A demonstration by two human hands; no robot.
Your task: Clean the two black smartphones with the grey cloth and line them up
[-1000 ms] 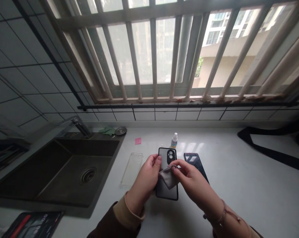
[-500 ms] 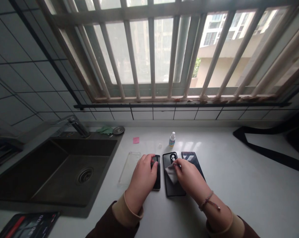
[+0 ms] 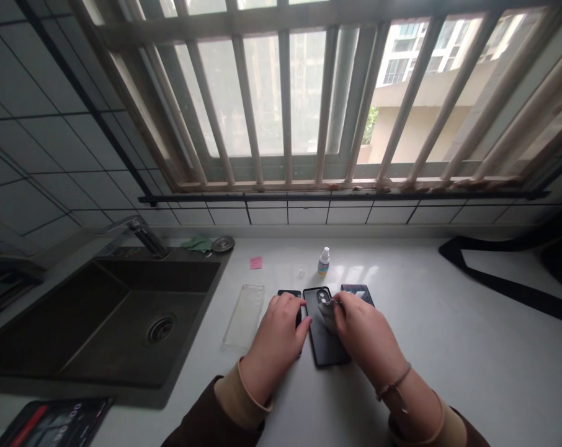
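Observation:
A small grey cloth (image 3: 327, 315) is pinched in my right hand (image 3: 365, 326), held over the upper part of a black phone case (image 3: 330, 351) near its camera cutouts. My left hand (image 3: 278, 332) hovers over a dark phone (image 3: 289, 292), covering most of it. Its thumb and fingers are apart, with the tips close to the case's left edge; nothing shows between them. Partly behind my right hand lies another dark phone (image 3: 356, 290). A clear phone case (image 3: 244, 316) rests to the left of my left hand.
Behind the phones stand a small spray bottle (image 3: 324, 263) and a little clear cap (image 3: 301, 273). A pink sticky note (image 3: 255, 263) lies further left. The sink (image 3: 167, 366) takes up the left side. A black strap (image 3: 471, 273) trails across the right of the counter.
My left hand has shifted right and toward me, off the phone's top toward the black case. My right hand has lifted the cloth slightly and bunched it.

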